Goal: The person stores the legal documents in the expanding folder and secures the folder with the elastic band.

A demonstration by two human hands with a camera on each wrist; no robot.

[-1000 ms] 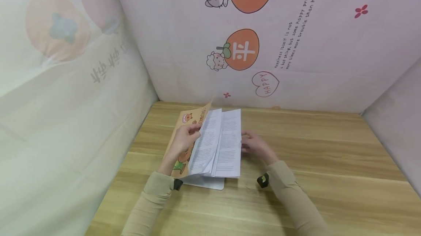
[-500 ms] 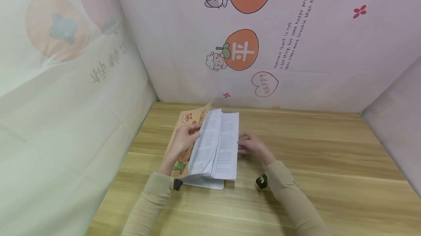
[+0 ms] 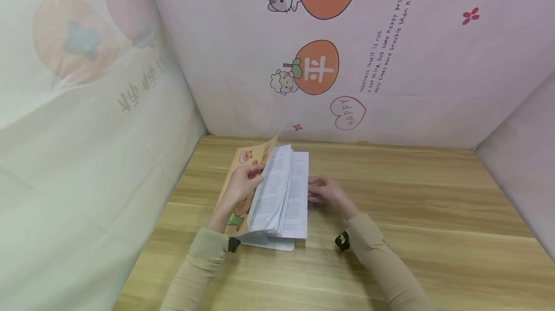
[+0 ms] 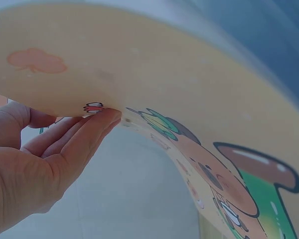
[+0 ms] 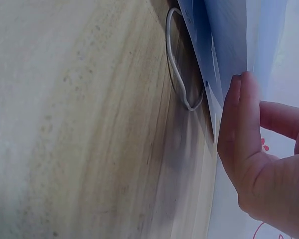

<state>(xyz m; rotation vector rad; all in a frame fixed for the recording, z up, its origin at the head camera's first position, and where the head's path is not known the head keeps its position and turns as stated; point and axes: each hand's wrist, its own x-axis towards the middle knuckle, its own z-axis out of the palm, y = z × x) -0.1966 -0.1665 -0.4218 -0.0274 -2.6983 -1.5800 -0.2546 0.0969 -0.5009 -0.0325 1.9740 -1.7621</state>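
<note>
A notebook or folder with an orange cartoon cover [image 3: 251, 151] stands partly open on the table. My left hand [image 3: 240, 188] pinches the raised edge of this cover, which bows above the fingers in the left wrist view. White printed pages [image 3: 274, 181] fan out inside. On their right, a white printed sheet or thin bundle [image 3: 297, 200] has its outer edge pinched between the thumb and fingers of my right hand [image 3: 329, 193]. Its far side is hidden, so the number of sheets cannot be told. A pale back cover [image 3: 273, 243] lies underneath.
The wooden table [image 3: 412, 205] extends to the right and front. Printed fabric walls [image 3: 403, 118] stand behind and at both sides. A thin white loop [image 5: 173, 64] lies by the pages' edge in the right wrist view. Dark devices sit at both wrists.
My right hand has moved a little left, carrying the right-hand sheet's edge toward the other pages. The left hand keeps its hold on the cover. The head view has shifted slightly.
</note>
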